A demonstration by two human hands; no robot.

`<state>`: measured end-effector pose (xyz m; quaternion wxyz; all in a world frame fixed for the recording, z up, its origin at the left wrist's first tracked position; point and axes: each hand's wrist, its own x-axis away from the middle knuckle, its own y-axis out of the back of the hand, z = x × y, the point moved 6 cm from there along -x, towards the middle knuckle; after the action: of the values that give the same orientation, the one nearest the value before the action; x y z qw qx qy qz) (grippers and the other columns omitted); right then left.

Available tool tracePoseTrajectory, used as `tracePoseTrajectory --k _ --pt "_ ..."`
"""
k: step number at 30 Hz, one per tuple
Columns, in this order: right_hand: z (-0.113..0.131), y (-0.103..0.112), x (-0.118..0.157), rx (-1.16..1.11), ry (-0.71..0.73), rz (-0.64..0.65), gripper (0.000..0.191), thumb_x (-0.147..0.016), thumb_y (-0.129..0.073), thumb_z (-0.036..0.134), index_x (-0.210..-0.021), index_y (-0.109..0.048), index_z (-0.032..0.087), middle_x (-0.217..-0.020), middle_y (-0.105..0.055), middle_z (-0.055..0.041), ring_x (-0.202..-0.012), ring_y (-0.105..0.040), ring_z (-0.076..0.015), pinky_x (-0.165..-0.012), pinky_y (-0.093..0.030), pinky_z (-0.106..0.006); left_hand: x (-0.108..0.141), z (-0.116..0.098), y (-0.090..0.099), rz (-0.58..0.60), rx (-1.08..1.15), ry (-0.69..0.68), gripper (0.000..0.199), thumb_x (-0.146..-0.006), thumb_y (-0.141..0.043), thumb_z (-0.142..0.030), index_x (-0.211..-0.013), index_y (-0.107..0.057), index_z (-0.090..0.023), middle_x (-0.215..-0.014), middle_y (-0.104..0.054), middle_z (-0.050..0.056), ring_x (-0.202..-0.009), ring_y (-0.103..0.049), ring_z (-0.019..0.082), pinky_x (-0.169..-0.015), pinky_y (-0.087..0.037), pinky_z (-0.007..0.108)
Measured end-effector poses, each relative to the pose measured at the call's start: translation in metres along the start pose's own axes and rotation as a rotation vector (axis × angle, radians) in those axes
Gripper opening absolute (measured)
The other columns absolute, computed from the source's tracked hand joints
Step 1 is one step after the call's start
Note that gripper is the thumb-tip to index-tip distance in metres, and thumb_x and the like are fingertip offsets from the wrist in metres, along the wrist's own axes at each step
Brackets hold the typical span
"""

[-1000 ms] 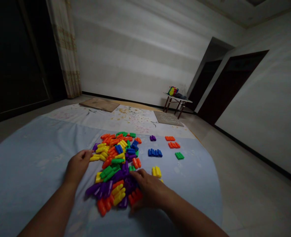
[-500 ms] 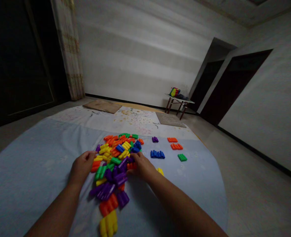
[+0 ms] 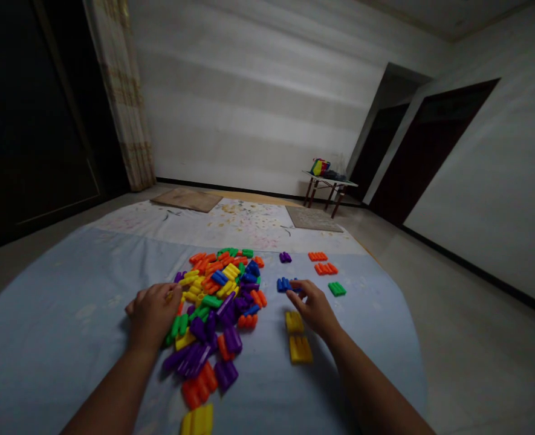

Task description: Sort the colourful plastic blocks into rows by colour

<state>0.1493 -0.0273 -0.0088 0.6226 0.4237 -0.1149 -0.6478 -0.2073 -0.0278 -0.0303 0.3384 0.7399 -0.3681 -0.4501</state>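
A heap of plastic building pieces [image 3: 213, 302] in purple, orange, yellow, green and blue lies on the cloth in front of me. My left hand [image 3: 153, 314] rests at the heap's left edge, its fingers curled; what they hold, if anything, is hidden. To the right of the heap, my right hand [image 3: 315, 308] reaches over the cloth with thumb and fingers apart, holding nothing I can see. Its fingertips cover the right end of a blue row of pieces [image 3: 284, 284]. Two yellow pieces [image 3: 300, 350] lie just left of that wrist.
Beyond my right hand are two orange rows [image 3: 326, 269], a green piece [image 3: 337, 289] and a small purple piece [image 3: 285, 257]. Flat boards [image 3: 188, 199] lie at the table's far side. A small side table [image 3: 330, 179] with a colourful bag stands by the wall.
My right hand has moved right, from the heap to the blue row. My left hand has turned and shifted slightly lower beside the heap. Some heap pieces have shifted.
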Motion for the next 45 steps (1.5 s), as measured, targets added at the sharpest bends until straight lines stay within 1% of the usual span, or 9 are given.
tracePoseTrajectory --k 5,9,14,23,25,30,36,39,45 --pt "-0.044 0.013 0.014 -0.033 -0.150 -0.062 0.033 -0.080 -0.046 0.040 -0.095 -0.063 0.015 -0.086 -0.066 -0.0075 -0.067 -0.058 -0.0149 -0.066 -0.048 -0.028 -0.002 -0.034 0.015 0.020 0.057 -0.225 0.036 -0.080 -0.040 -0.045 -0.097 -0.062 -0.022 -0.109 -0.061 0.007 -0.104 -0.050 0.025 -0.088 -0.037 0.041" --pt "-0.074 0.010 0.020 -0.119 -0.291 -0.056 0.036 -0.079 -0.043 0.043 -0.086 -0.065 0.015 -0.073 -0.067 -0.0055 -0.059 -0.058 -0.0150 -0.056 -0.046 -0.026 0.011 -0.076 0.023 0.233 0.146 -0.471 0.047 -0.078 -0.042 -0.053 -0.112 -0.055 -0.023 -0.118 -0.057 0.006 -0.112 -0.048 0.023 -0.096 -0.036 0.039" --pt "-0.088 0.006 0.018 -0.147 -0.327 -0.057 0.036 -0.078 -0.043 0.043 -0.083 -0.065 0.015 -0.067 -0.065 -0.0039 -0.057 -0.057 -0.0144 -0.053 -0.044 -0.024 0.056 -0.120 0.022 0.494 0.099 -0.699 0.057 -0.074 -0.049 -0.056 -0.126 -0.044 -0.032 -0.133 -0.046 0.004 -0.121 -0.041 0.026 -0.100 -0.034 0.045" --pt "-0.087 0.006 0.017 -0.131 -0.320 -0.031 0.032 -0.078 -0.043 0.038 -0.084 -0.066 0.016 -0.071 -0.067 -0.0043 -0.060 -0.058 -0.0139 -0.056 -0.043 -0.023 0.120 -0.117 0.033 0.863 -0.028 -0.925 0.080 -0.062 -0.065 -0.050 -0.132 -0.027 -0.045 -0.146 -0.025 -0.001 -0.132 -0.024 0.031 -0.103 -0.026 0.056" --pt "-0.088 0.005 0.017 -0.129 -0.320 -0.024 0.032 -0.078 -0.043 0.038 -0.084 -0.066 0.016 -0.071 -0.067 -0.0042 -0.060 -0.059 -0.0140 -0.057 -0.043 -0.023 0.125 -0.111 0.032 0.857 -0.058 -0.949 0.077 -0.063 -0.064 -0.052 -0.131 -0.029 -0.044 -0.146 -0.025 0.000 -0.132 -0.024 0.031 -0.103 -0.022 0.058" --pt "-0.088 0.003 0.018 -0.120 -0.314 -0.011 0.032 -0.078 -0.043 0.038 -0.084 -0.066 0.017 -0.072 -0.067 -0.0039 -0.059 -0.058 -0.0134 -0.057 -0.043 -0.023 0.120 -0.103 0.016 0.622 -0.085 -1.028 0.063 -0.072 -0.056 -0.049 -0.131 -0.033 -0.039 -0.145 -0.028 -0.001 -0.132 -0.024 0.028 -0.107 -0.005 0.056" --pt "-0.087 0.003 0.019 -0.136 -0.319 -0.014 0.032 -0.078 -0.043 0.038 -0.085 -0.066 0.016 -0.071 -0.067 -0.0037 -0.058 -0.058 -0.0135 -0.057 -0.044 -0.024 0.088 -0.116 0.009 0.356 -0.057 -1.026 0.038 -0.085 -0.041 -0.035 -0.123 -0.046 -0.037 -0.133 -0.046 0.000 -0.125 -0.036 0.024 -0.106 -0.008 0.051" --pt "-0.086 0.004 0.019 -0.139 -0.323 -0.016 0.031 -0.078 -0.044 0.037 -0.085 -0.066 0.016 -0.071 -0.067 -0.0040 -0.057 -0.058 -0.0133 -0.057 -0.044 -0.024 0.073 -0.135 0.011 0.343 -0.034 -0.932 0.032 -0.084 -0.041 -0.035 -0.113 -0.055 -0.032 -0.121 -0.057 0.003 -0.115 -0.044 0.024 -0.102 -0.016 0.051" --pt "-0.086 0.003 0.018 -0.150 -0.333 0.001 0.030 -0.079 -0.044 0.036 -0.083 -0.066 0.016 -0.069 -0.066 -0.0025 -0.057 -0.057 -0.0122 -0.057 -0.043 -0.023 0.069 -0.174 0.003 0.486 -0.081 -0.847 0.026 -0.080 -0.045 -0.025 -0.101 -0.060 -0.028 -0.103 -0.063 0.003 -0.102 -0.049 0.022 -0.097 -0.023 0.047"
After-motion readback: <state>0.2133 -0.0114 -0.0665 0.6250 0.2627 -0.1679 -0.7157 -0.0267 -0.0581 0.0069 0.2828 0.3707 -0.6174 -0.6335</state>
